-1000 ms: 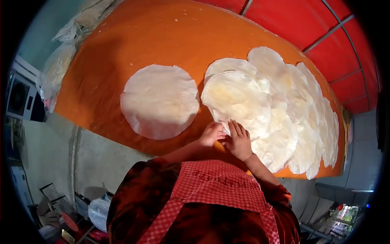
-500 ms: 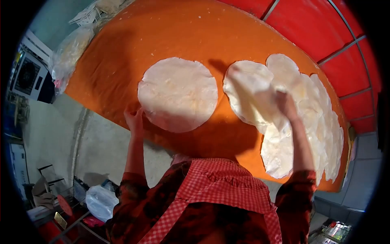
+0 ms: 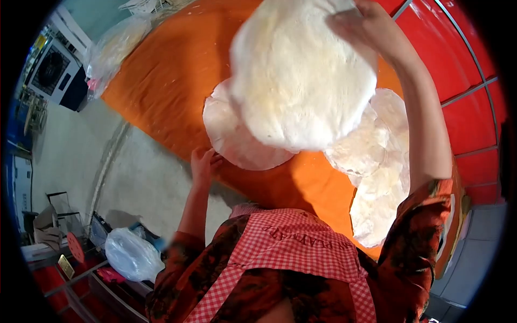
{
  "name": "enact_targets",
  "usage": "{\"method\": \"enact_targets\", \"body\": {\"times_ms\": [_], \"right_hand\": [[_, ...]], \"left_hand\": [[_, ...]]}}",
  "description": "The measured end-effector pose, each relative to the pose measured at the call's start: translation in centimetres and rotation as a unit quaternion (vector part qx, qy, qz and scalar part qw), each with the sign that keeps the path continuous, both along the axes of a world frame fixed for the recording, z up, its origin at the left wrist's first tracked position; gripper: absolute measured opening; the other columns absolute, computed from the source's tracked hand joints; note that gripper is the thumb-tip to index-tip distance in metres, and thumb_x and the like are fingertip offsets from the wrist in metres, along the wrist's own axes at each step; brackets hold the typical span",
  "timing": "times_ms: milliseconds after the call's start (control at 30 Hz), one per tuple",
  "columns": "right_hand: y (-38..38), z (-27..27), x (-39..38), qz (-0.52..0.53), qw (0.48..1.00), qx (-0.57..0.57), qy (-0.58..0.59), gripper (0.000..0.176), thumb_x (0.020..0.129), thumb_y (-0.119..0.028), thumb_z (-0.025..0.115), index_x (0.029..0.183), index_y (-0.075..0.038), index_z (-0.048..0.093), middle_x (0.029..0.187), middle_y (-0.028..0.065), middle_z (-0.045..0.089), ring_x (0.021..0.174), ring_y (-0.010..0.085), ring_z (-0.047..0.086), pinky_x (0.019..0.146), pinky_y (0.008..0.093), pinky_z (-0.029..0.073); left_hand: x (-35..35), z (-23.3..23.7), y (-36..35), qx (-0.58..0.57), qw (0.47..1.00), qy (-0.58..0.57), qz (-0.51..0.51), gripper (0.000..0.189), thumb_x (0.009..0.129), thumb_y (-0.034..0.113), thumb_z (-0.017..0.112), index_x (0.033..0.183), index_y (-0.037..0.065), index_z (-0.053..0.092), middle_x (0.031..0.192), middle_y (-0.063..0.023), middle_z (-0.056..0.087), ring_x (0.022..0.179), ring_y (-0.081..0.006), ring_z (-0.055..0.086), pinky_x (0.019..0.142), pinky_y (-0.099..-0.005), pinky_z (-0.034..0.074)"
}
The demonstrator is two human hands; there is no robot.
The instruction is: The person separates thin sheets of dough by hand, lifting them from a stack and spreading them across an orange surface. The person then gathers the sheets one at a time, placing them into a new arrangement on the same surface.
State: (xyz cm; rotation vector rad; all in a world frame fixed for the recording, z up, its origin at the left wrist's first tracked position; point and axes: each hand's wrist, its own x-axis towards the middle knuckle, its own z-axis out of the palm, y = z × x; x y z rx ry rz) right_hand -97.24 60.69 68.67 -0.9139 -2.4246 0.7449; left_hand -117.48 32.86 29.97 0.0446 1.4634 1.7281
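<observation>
A round, thin white flatbread (image 3: 301, 81) hangs in the air close to the camera, its upper right edge gripped by my right hand (image 3: 362, 24). Part of another round flatbread (image 3: 242, 142) shows beneath it, lying flat on the orange cloth. My left hand (image 3: 204, 163) is at that lower flatbread's near left edge, fingers apart and holding nothing that I can see. To the right lie several overlapping flatbreads (image 3: 379, 207), partly hidden by the raised one and by my right arm.
An orange cloth (image 3: 161, 86) covers the curved table. Clear plastic bags (image 3: 116, 51) sit at its far left edge, and another bag (image 3: 132, 255) is low on the left. Red tiles (image 3: 463, 75) border the right side. A cooler-like appliance (image 3: 54, 75) stands on the floor.
My right hand has moved up and away from me, lifting a flatbread off the right-hand group and over the single one. My left hand stays by the single flatbread's edge.
</observation>
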Motion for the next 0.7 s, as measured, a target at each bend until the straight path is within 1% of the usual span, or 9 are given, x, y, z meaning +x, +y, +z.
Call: {"method": "enact_targets", "body": {"times_ms": [33, 133, 233, 333, 367, 433, 500, 567, 700], "right_hand": [[1.3, 0.5, -1.1, -0.016, 0.999, 0.019, -0.033, 0.019, 0.082, -0.018, 0.069, 0.083, 0.001, 0.069, 0.067, -0.0003, 0.061, 0.065, 0.0085, 0.055, 0.059, 0.0279, 0.046], [10.6, -2.2, -3.1, 0.0, 0.947, 0.308, -0.085, 0.026, 0.081, -0.023, 0.063, 0.067, -0.001, 0.064, 0.062, 0.0174, 0.063, 0.057, 0.0211, 0.062, 0.051, 0.0395, 0.043], [6.8, -0.4, -5.3, -0.034, 0.997, 0.047, 0.042, 0.03, 0.091, -0.026, 0.057, 0.073, -0.004, 0.068, 0.073, -0.0034, 0.059, 0.072, 0.0112, 0.056, 0.066, 0.0318, 0.043], [2.3, -1.9, -5.6, 0.042, 0.956, 0.278, -0.078, 0.017, 0.072, -0.004, 0.062, 0.086, 0.002, 0.068, 0.072, 0.0276, 0.058, 0.062, 0.0312, 0.061, 0.06, 0.0396, 0.046], [0.6, -3.8, -5.3, 0.059, 0.929, 0.336, -0.14, 0.02, 0.076, -0.004, 0.06, 0.094, 0.0, 0.068, 0.079, 0.0236, 0.063, 0.069, 0.0309, 0.064, 0.064, 0.0404, 0.049], [-5.1, -9.1, -4.6, 0.037, 0.9, 0.372, -0.225, 0.027, 0.074, -0.003, 0.057, 0.099, -0.004, 0.067, 0.082, 0.0237, 0.064, 0.076, 0.0381, 0.064, 0.065, 0.046, 0.05], [-7.7, -19.1, -3.1, 0.089, 0.93, 0.333, -0.124, 0.016, 0.077, -0.009, 0.053, 0.09, -0.003, 0.061, 0.083, 0.0179, 0.065, 0.076, 0.0333, 0.065, 0.062, 0.046, 0.05], [-9.8, -30.9, -1.7, 0.094, 0.922, 0.326, -0.186, 0.019, 0.079, -0.011, 0.051, 0.095, -0.006, 0.061, 0.083, 0.0123, 0.064, 0.074, 0.0292, 0.064, 0.06, 0.0401, 0.05], [-12.7, -38.7, -2.0, 0.083, 0.963, 0.256, -0.03, 0.022, 0.078, -0.021, 0.058, 0.094, -0.007, 0.062, 0.088, 0.0113, 0.063, 0.083, 0.0284, 0.062, 0.064, 0.041, 0.05]], "left_hand": [[0.1, 0.2, -0.3, 0.008, 1.0, -0.014, -0.012, 0.036, 0.09, 0.013, 0.058, 0.12, 0.002, 0.041, 0.103, -0.0152, 0.059, 0.087, -0.0274, 0.066, 0.073, -0.0355, 0.057], [1.1, 1.5, -0.6, 0.011, 0.998, -0.052, -0.018, 0.035, 0.092, 0.015, 0.056, 0.121, 0.0, 0.044, 0.106, -0.0165, 0.061, 0.089, -0.0281, 0.066, 0.077, -0.0376, 0.057], [1.5, -0.2, -0.6, 0.059, 0.99, -0.118, -0.04, 0.031, 0.092, 0.016, 0.053, 0.117, 0.0, 0.044, 0.105, -0.0158, 0.061, 0.089, -0.0257, 0.065, 0.076, -0.0348, 0.056], [2.4, 0.5, -0.5, 0.064, 0.987, -0.14, -0.052, 0.028, 0.093, 0.016, 0.051, 0.114, -0.001, 0.047, 0.104, -0.0158, 0.062, 0.09, -0.0262, 0.065, 0.078, -0.0363, 0.056], [2.4, 0.3, -0.6, 0.065, 0.986, -0.144, -0.055, 0.027, 0.093, 0.016, 0.051, 0.114, -0.001, 0.048, 0.104, -0.0155, 0.062, 0.089, -0.0262, 0.065, 0.078, -0.0362, 0.056], [2.6, -0.1, -0.4, 0.074, 0.984, -0.152, -0.06, 0.026, 0.093, 0.016, 0.051, 0.114, 0.0, 0.049, 0.103, -0.0148, 0.063, 0.089, -0.0261, 0.065, 0.078, -0.0359, 0.056], [2.9, -0.8, -0.3, 0.087, 0.982, -0.154, -0.069, 0.027, 0.092, 0.016, 0.05, 0.114, 0.001, 0.051, 0.105, -0.0141, 0.064, 0.091, -0.0267, 0.066, 0.081, -0.038, 0.056], [3.0, -1.1, 0.0, 0.088, 0.981, -0.155, -0.074, 0.027, 0.092, 0.016, 0.049, 0.115, 0.002, 0.053, 0.106, -0.0133, 0.065, 0.091, -0.0268, 0.066, 0.082, -0.0393, 0.056], [3.6, -0.8, 0.3, 0.054, 0.983, -0.16, -0.076, 0.026, 0.093, 0.017, 0.048, 0.115, 0.004, 0.053, 0.103, -0.0116, 0.065, 0.088, -0.0259, 0.066, 0.079, -0.0397, 0.056]]}}
